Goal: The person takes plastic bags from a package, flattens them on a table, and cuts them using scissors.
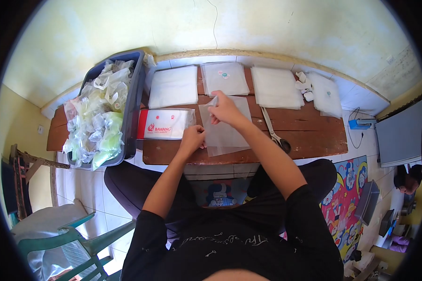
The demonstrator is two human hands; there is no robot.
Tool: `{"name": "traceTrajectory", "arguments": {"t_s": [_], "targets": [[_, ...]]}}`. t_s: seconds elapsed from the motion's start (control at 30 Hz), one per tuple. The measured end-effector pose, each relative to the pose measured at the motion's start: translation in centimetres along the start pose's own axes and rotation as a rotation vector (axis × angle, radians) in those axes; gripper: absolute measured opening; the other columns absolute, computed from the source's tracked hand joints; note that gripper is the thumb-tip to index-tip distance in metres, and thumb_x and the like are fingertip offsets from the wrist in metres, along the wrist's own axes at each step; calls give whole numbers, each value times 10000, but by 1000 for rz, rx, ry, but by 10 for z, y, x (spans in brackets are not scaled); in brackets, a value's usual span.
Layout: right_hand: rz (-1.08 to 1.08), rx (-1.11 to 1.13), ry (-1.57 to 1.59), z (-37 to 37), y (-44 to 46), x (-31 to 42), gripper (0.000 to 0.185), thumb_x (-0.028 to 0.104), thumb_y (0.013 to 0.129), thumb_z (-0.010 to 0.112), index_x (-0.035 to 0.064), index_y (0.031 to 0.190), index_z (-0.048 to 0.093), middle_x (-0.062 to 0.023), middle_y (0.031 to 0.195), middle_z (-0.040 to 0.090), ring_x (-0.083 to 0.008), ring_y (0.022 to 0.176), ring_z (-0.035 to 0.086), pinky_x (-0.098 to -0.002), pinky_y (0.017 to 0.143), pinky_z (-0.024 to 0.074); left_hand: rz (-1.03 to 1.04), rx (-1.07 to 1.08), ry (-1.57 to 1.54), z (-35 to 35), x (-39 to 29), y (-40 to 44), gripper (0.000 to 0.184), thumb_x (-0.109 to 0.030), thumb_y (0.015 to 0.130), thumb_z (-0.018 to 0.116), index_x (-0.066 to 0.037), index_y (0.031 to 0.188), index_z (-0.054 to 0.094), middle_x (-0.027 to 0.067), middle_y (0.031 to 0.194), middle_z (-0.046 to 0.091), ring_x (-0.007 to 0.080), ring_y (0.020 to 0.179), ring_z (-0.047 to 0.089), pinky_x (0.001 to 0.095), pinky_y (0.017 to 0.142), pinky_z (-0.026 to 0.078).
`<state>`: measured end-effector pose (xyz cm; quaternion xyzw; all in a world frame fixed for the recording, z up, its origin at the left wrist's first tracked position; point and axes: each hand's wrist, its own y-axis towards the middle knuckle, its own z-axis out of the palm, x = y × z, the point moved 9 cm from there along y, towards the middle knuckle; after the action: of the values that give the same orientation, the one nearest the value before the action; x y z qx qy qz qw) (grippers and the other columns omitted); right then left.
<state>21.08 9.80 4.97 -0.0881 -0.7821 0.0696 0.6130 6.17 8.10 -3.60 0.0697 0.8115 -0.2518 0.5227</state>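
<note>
A thin, clear plastic bag (225,138) lies flat on the brown wooden table (309,136) in front of me. My right hand (224,111) is over its upper left part, the fingers closed in a pinch on the plastic. Curled at the bag's lower left edge is my left hand (193,139), its fingers closed on that edge. Just left of it sits a red and white pack marked BAWANG (163,124). Black-handled scissors (275,131) lie to the right of the bag, partly beside my right forearm.
Along the back stand stacks of clear bags, a left stack (173,86), a middle one with a printed label (225,79), and a right stack (276,88). White crumpled pieces (304,84) adjoin a far right stack (326,93). A dark tub (135,89) of crumpled plastic borders the left side.
</note>
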Motion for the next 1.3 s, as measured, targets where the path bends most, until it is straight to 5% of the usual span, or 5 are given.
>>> {"name": "traceTrajectory", "arguments": {"t_s": [0.2,0.3,0.47,0.57,1.3], "targets": [[47,126,98,19,-16,-25,596,186,873,711,-10,1364,435,-171,822,664,-229,622,671,-358,563,570,-8,-5,-89,-5,1,-2,214,-87,908,565,92,992,647,157,731,690,198,547,689,299,478,565],[-116,57,-259,-11,-22,-28,487,224,871,701,9,1278,542,-168,868,671,-285,724,686,-403,708,568,-28,-27,-72,-7,0,-3,265,-145,949,532,94,987,638,168,741,689,210,541,685,304,469,561],[-630,-193,-710,-32,-57,-29,429,285,856,696,60,1213,620,-199,1228,609,-382,1176,556,-453,1026,434,-35,-83,-223,-9,1,-6,379,-254,1004,485,92,951,628,169,710,679,219,524,677,315,450,551],[-646,-135,-883,-23,-75,-52,417,277,891,682,90,1256,604,-205,1401,495,-382,1334,441,-500,1104,354,-25,-109,-210,-12,-6,-10,399,-289,1007,504,80,918,625,157,647,662,217,507,669,312,436,535],[-603,-125,-956,-19,-86,-74,546,390,940,591,94,1390,505,-213,1505,396,-397,1417,341,-533,1163,254,51,-101,782,-13,-30,-41,343,-339,849,729,-10,774,671,147,686,694,309,705,706,401,665,559]]}}
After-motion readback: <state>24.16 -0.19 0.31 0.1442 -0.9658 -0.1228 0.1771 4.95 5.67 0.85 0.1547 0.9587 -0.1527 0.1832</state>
